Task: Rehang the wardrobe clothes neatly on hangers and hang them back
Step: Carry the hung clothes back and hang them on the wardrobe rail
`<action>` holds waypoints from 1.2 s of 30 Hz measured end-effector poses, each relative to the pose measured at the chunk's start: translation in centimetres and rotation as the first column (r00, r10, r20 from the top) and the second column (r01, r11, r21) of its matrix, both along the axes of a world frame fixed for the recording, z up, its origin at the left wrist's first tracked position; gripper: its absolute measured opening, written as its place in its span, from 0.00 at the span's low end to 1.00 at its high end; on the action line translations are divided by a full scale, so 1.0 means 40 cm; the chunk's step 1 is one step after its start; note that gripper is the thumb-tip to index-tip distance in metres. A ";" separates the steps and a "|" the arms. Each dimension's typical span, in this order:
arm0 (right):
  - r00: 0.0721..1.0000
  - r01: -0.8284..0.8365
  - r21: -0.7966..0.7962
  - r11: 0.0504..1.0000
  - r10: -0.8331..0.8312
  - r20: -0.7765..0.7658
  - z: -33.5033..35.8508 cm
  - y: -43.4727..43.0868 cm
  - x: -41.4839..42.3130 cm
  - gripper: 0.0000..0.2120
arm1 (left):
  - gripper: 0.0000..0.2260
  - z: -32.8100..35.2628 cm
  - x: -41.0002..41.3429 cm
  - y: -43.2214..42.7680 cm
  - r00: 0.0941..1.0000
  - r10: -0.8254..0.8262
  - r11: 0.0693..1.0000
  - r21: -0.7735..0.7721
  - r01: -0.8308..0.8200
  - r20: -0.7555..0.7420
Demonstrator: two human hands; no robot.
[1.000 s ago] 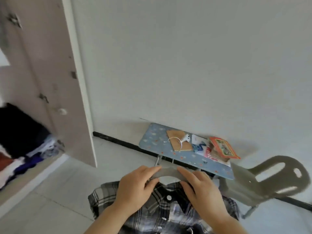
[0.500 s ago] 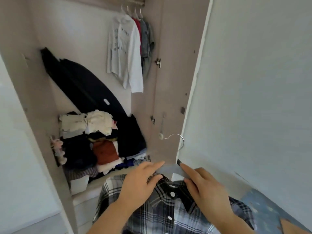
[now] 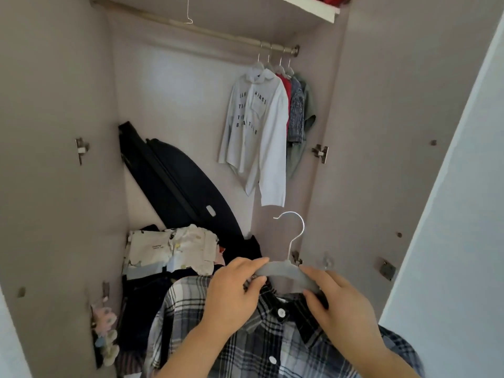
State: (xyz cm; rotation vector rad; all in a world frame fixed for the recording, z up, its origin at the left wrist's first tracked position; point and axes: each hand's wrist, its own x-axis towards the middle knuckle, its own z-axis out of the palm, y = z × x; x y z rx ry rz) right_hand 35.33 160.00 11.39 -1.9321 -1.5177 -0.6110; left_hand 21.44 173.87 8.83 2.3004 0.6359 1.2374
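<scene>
A black-and-white plaid shirt (image 3: 261, 339) hangs on a grey hanger (image 3: 283, 272) with a metal hook. My left hand (image 3: 231, 296) grips the hanger's left shoulder, and my right hand (image 3: 338, 301) grips its right shoulder, both low in the middle of the view. I hold it in front of the open wardrobe. High up runs the metal rail (image 3: 191, 30). At its right end hang a white lettered shirt (image 3: 256, 132) and several other garments (image 3: 298, 110).
An empty wire hanger (image 3: 188, 15) hangs at the rail's left. A black case (image 3: 174, 184) leans against the back wall over a pile of folded clothes (image 3: 169, 249). The open door (image 3: 395, 159) stands at the right, beside a white wall (image 3: 463, 241).
The view has swung left and up from the floor and ironing board to the wardrobe interior. Both hands keep hold of the hanger with the plaid shirt, now raised toward the opening.
</scene>
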 end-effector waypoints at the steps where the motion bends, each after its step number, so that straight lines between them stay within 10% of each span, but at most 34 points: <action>1: 1.000 -0.015 0.003 1.000 0.015 0.009 0.012 0.047 0.016 0.22 | 0.15 0.010 0.012 0.042 1.000 0.029 1.000 0.004 -0.029 0.005; 22: 0.951 -0.236 0.069 0.969 0.217 0.219 0.409 0.968 0.404 0.16 | 0.16 0.390 0.173 0.857 0.856 0.516 0.822 0.307 -0.479 -0.045; 36: 0.935 -0.049 0.233 0.971 -0.038 0.354 0.767 1.401 0.527 0.15 | 0.21 0.704 0.272 1.293 0.890 0.448 0.766 0.477 -0.430 0.084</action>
